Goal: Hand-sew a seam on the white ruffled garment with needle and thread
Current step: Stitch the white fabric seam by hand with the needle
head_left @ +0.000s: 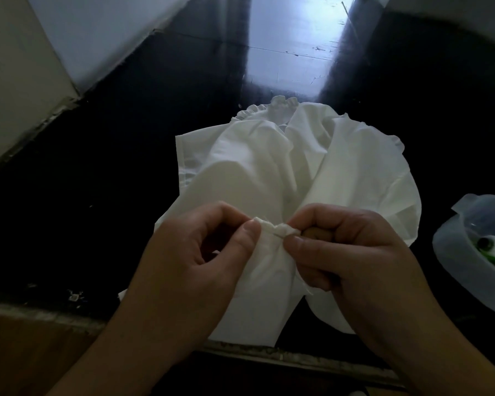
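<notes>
A translucent pale-blue plastic container (469, 252) with a green-and-white item inside sits at the right edge of the dark glossy tabletop (97, 181), just beside the spread white ruffled cotton garment (297, 167), while a pale wall (69, 38) borders the table's far left. The left hand (189, 258) pinches a bunched fold of the garment's near edge between thumb and fingers, and the right hand (346, 252) grips the same fold just beside it, apparently pinching a thin needle (277, 234) there. Bare dark table lies left of the cloth and beyond its ruffles.
</notes>
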`<action>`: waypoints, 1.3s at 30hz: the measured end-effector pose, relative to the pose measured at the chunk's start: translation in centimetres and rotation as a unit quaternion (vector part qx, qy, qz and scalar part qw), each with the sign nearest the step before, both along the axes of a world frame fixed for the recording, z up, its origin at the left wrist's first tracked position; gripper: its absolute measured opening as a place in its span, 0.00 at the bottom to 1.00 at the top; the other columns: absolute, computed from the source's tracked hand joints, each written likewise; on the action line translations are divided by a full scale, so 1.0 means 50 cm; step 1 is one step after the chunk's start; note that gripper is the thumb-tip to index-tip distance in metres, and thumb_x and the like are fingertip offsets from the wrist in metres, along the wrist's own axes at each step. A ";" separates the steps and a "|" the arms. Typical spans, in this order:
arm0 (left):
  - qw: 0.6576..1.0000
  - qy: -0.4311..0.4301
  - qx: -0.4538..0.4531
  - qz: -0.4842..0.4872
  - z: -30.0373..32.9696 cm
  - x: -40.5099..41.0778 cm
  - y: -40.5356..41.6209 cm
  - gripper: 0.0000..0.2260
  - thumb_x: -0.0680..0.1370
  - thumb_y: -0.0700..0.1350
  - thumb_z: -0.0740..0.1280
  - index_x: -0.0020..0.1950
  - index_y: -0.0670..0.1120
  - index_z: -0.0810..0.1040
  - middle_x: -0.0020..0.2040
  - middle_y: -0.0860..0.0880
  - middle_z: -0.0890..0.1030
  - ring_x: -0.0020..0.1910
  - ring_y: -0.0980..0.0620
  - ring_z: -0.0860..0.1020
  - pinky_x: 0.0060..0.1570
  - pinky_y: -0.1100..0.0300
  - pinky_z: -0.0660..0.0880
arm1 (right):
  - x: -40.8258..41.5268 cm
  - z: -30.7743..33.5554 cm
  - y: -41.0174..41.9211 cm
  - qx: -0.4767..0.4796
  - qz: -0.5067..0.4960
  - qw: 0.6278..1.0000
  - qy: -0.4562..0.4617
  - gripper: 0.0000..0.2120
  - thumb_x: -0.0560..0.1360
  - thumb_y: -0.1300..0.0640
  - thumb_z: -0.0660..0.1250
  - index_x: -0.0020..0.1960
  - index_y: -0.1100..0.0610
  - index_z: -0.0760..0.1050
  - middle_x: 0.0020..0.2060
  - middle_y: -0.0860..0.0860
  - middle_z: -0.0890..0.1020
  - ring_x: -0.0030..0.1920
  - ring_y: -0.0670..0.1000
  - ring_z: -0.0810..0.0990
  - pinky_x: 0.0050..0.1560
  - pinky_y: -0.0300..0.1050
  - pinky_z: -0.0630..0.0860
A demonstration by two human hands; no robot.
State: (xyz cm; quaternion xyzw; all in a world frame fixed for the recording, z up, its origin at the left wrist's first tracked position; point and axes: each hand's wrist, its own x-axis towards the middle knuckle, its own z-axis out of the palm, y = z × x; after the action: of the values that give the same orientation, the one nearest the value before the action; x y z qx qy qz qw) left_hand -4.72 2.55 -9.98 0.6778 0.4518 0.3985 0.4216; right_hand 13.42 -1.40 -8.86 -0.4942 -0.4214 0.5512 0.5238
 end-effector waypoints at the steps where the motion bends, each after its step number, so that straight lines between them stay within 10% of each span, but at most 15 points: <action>1: 1.000 -0.001 -0.002 -0.001 0.000 -0.001 0.000 0.11 0.80 0.55 0.70 0.41 0.54 0.84 0.36 0.53 0.84 0.35 0.52 0.83 0.34 0.55 0.79 | 0.000 0.000 0.000 0.000 0.003 1.000 0.001 0.05 0.68 0.65 0.71 0.40 0.68 0.80 0.23 0.54 0.68 0.24 0.49 0.63 0.27 0.41 0.58; 13: 1.000 0.005 0.024 0.004 0.003 0.002 -0.007 0.09 0.81 0.52 0.70 0.41 0.54 0.83 0.35 0.56 0.83 0.34 0.56 0.83 0.30 0.70 0.74 | -0.004 0.008 -0.004 0.010 -0.006 0.999 -0.046 0.04 0.71 0.66 0.72 0.39 0.67 0.79 0.22 0.53 0.69 0.23 0.47 0.65 0.26 0.37 0.62; 22: 0.987 0.090 0.136 -0.007 0.000 0.011 -0.017 0.04 0.80 0.51 0.68 0.46 0.58 0.81 0.42 0.62 0.81 0.43 0.63 0.82 0.38 0.73 0.75 | -0.026 0.004 -0.015 0.044 -0.072 0.952 -0.294 0.07 0.77 0.58 0.72 0.40 0.54 0.79 0.23 0.51 0.78 0.23 0.48 0.73 0.29 0.44 0.69; 35: 0.996 0.030 0.089 -0.010 -0.017 0.016 -0.012 0.04 0.81 0.52 0.67 0.48 0.59 0.81 0.44 0.61 0.84 0.47 0.60 0.84 0.45 0.64 0.79 | -0.031 0.002 -0.001 -0.048 -0.019 0.995 0.083 0.12 0.81 0.57 0.66 0.52 0.68 0.77 0.30 0.66 0.79 0.26 0.59 0.75 0.26 0.44 0.68; 39: 0.995 0.035 0.089 0.021 -0.020 0.015 -0.012 0.03 0.79 0.52 0.68 0.49 0.60 0.80 0.45 0.63 0.84 0.48 0.63 0.83 0.47 0.69 0.77 | -0.015 0.022 0.002 -0.108 -0.026 0.993 0.034 0.16 0.83 0.56 0.60 0.53 0.69 0.77 0.33 0.69 0.81 0.27 0.63 0.78 0.27 0.47 0.65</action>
State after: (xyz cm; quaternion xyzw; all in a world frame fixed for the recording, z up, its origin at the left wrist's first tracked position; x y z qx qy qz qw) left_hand -3.99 1.98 -10.97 0.7170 0.4429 0.4216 0.3348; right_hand 12.65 -1.30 -7.74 -0.5394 -0.3288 0.5962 0.4955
